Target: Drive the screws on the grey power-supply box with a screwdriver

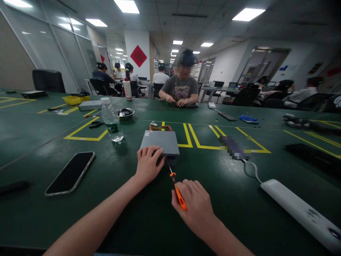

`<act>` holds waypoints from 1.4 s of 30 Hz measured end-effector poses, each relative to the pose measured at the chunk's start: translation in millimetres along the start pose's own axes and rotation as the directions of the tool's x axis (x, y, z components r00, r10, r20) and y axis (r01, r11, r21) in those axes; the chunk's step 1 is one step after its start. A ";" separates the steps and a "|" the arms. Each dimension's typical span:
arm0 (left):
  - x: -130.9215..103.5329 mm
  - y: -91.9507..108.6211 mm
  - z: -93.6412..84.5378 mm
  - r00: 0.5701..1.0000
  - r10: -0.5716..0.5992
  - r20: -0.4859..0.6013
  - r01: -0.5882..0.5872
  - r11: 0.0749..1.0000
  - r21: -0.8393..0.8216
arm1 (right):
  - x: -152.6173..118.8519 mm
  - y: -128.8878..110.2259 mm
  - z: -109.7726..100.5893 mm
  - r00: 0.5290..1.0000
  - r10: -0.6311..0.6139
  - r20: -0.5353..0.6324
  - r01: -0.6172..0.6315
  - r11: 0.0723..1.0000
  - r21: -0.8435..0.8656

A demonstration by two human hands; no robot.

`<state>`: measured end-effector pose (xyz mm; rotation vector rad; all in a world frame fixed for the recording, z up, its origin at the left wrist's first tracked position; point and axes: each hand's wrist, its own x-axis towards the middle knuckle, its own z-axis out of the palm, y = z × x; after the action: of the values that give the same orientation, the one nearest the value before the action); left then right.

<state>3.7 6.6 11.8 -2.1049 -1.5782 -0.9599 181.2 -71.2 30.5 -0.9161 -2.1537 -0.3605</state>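
A grey metal computer power supply (160, 139) lies on the green table, its bundle of coloured wires (163, 128) coming out at the far side. My left hand (149, 161) grips its near left corner, fingers over the top and thumb by the front face. In my right hand (194, 202) is a screwdriver (181, 196) with an orange and black handle, fingers closed round it. The screwdriver's shaft points up and away, and its tip is at the near face of the power supply; whether it sits in a screw is too small to tell.
A water bottle (113, 122) and a phone (70, 174) are to the left, with a metal bowl (125, 113) of small parts behind. On the right lie a white power strip (298, 209) and a blurred device (234, 147). A person (182, 87) works across the table (128, 220).
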 end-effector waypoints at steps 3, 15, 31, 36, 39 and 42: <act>-0.4 4.1 -1.7 1.000 -0.023 -0.006 0.023 1.000 -0.001 | -2.9 -15.0 2.7 0.997 0.063 0.049 -0.062 0.998 -0.010; -4.1 6.2 1.0 0.999 -0.013 -0.046 0.014 1.000 0.022 | -3.1 -27.4 9.4 0.923 0.385 -0.002 -0.380 0.912 0.155; -4.4 3.6 4.1 0.998 0.006 -0.065 -0.004 1.000 0.025 | -3.8 -33.7 11.3 0.930 0.366 0.032 -0.368 0.922 0.122; -3.7 5.1 1.6 0.998 -0.004 -0.062 0.006 1.000 0.029 | -6.5 -37.0 11.8 0.950 0.308 0.053 -0.311 0.947 0.079; -3.1 6.4 0.1 0.998 0.000 -0.070 0.001 1.000 0.016 | -7.6 -36.4 13.8 0.952 0.296 0.075 -0.302 0.951 0.073; -3.2 6.9 0.0 0.998 -0.004 -0.065 0.005 1.000 0.013 | -6.4 -33.2 15.0 0.973 0.184 0.139 -0.185 0.983 -0.003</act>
<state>9.7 2.1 10.5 -2.0408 -1.5542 -1.0060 152.5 -90.2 16.7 -1.1559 -2.1709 -0.1985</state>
